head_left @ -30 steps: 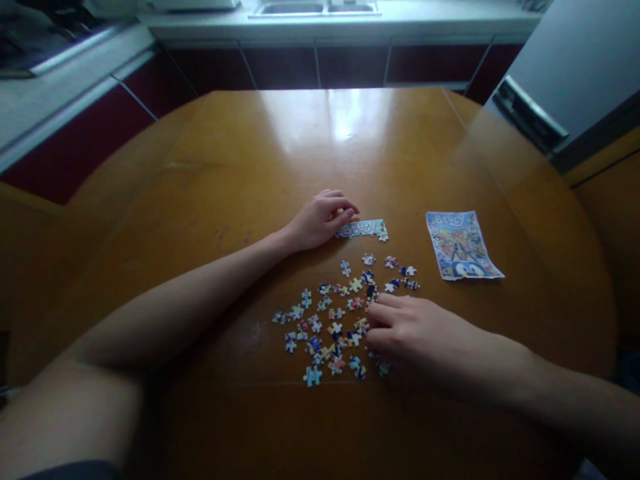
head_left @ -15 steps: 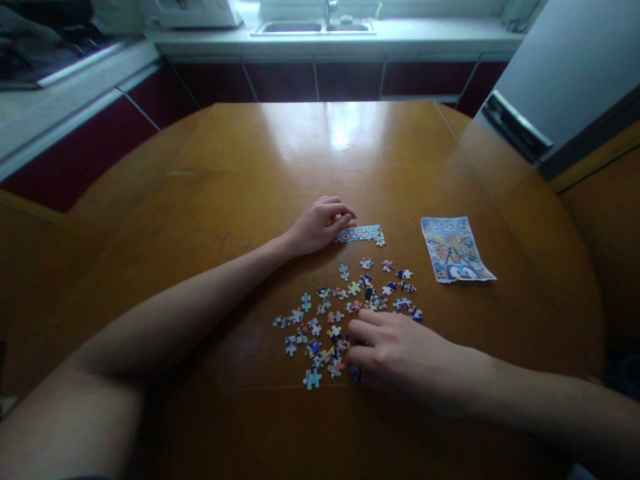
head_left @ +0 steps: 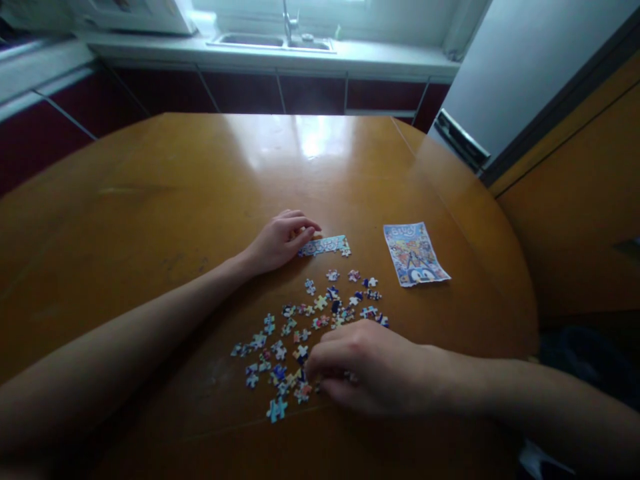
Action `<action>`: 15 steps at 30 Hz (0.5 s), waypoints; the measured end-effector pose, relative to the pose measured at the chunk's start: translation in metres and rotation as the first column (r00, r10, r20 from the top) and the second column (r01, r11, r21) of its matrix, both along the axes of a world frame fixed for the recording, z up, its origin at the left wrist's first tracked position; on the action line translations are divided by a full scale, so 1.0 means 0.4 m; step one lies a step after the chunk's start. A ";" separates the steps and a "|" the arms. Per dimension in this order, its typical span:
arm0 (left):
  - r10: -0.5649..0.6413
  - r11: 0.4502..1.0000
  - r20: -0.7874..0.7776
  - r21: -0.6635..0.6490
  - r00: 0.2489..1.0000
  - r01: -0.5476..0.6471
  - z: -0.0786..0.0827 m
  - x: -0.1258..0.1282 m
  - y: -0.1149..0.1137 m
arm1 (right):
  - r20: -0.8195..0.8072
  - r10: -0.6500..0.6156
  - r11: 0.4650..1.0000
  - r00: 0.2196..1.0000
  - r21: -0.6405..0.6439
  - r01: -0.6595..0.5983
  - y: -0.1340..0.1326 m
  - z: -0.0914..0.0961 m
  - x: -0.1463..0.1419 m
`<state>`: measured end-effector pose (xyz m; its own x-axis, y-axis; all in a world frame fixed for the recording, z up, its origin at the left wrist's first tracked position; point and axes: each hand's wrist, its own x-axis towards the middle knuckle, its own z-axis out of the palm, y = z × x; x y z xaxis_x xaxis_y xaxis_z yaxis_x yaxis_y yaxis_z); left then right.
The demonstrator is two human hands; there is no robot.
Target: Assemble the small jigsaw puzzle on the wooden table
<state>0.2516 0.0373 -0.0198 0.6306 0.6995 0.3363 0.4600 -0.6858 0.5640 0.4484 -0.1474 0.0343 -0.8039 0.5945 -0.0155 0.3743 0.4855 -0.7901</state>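
Note:
Several loose jigsaw pieces (head_left: 305, 327) lie scattered on a round wooden table (head_left: 200, 200). My right hand (head_left: 373, 365) rests over the near right part of the scatter, its fingers curled down and pinching among the pieces; what they hold is hidden. My left hand (head_left: 280, 239) lies on the table further away, its fingertips pressed on the left end of a short joined strip of pieces (head_left: 325, 246). A printed reference picture (head_left: 414, 253) lies flat to the right of the strip.
A kitchen counter with a sink (head_left: 270, 41) runs along the far wall over dark red cabinets. A grey appliance (head_left: 505, 67) and a wooden panel (head_left: 590, 187) stand close to the table's right edge.
My right hand has slid left and toward me across the loose pieces. The view has shifted to the right. My left hand has stayed on the joined strip.

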 end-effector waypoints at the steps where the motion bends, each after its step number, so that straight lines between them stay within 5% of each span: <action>1: -0.001 1.000 -0.001 0.000 1.000 0.001 0.000 0.000 0.000 | -0.037 -0.052 0.999 0.998 -0.017 0.051 0.003 -0.003 0.000; 15: -0.019 1.000 -0.008 -0.004 1.000 0.019 0.002 0.000 0.000 | -0.104 -0.333 0.942 0.937 -0.092 0.324 0.035 -0.015 -0.001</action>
